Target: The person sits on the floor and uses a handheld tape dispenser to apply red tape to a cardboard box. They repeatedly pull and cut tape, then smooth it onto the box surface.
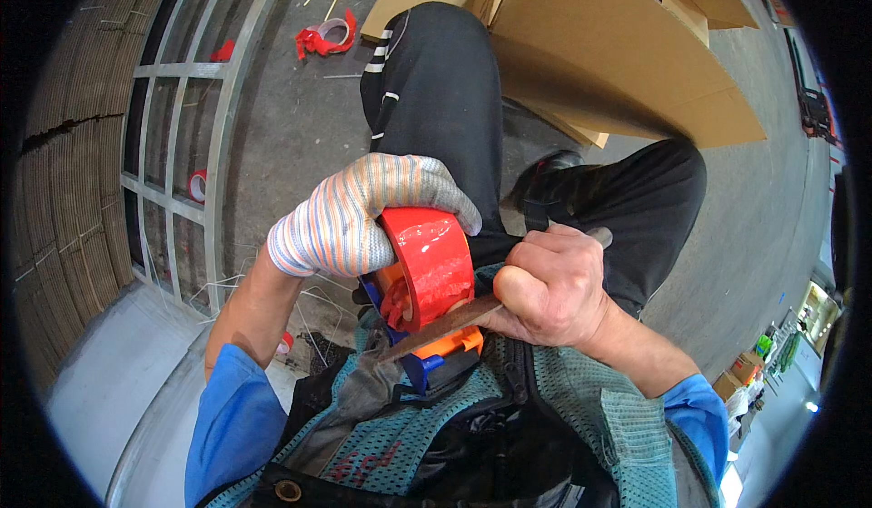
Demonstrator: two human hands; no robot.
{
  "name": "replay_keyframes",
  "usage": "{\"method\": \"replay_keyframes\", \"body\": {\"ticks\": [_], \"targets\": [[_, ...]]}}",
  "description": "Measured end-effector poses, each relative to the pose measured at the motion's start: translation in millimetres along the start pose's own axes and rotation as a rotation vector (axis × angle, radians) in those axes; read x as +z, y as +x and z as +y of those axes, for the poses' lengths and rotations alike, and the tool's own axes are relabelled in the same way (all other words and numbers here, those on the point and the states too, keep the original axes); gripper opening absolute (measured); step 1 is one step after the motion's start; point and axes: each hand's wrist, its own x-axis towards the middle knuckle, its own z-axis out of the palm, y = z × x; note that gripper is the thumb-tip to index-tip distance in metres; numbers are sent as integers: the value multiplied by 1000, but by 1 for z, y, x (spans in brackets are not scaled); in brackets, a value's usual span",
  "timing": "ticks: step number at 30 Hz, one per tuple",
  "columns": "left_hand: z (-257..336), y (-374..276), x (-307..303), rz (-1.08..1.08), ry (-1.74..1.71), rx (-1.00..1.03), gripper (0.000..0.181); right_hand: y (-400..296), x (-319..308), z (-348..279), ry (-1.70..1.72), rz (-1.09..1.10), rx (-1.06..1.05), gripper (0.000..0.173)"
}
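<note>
My left hand (375, 208), in a striped knit glove, grips a roll of glossy red packing tape (436, 256) from above and the far side. The roll is at a tape dispenser with a blue frame (424, 369) and orange parts (449, 343), close against my vest. Crumpled red tape (395, 304) bunches at the roll's core. In my bare right hand (555, 287) is a narrow, brown, blade-like tool (443, 327); its rounded grey end (599, 237) sticks out past the fist. Its flat length crosses the lower side of the roll. Whether it touches the tape cannot be told.
Large open cardboard boxes (613, 52) stand beyond my knees. At left are a metal grid frame (228, 99) and stacked flat cardboard (75, 133). A tape core with crumpled red tape (327, 37) lies on the concrete floor (293, 113). Another red tape roll (197, 185) shows through the grid.
</note>
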Motion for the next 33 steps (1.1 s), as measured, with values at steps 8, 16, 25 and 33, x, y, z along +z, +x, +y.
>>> {"method": "replay_keyframes", "body": {"ticks": [8, 16, 25, 33], "targets": [[0, 2, -1, -21, -1, 9, 33, 2, -3, -3, 60, 71, 163, 58], [-3, 3, -3, -32, -9, 25, 30, 8, -8, -6, 25, -37, 114, 52], [-3, 4, -3, -2, -11, 16, 29, 9, -13, 5, -28, -60, -33, 51], [-2, 5, -3, -10, -29, 10, 30, 7, -9, 3, -23, 17, 50, 55]]}}
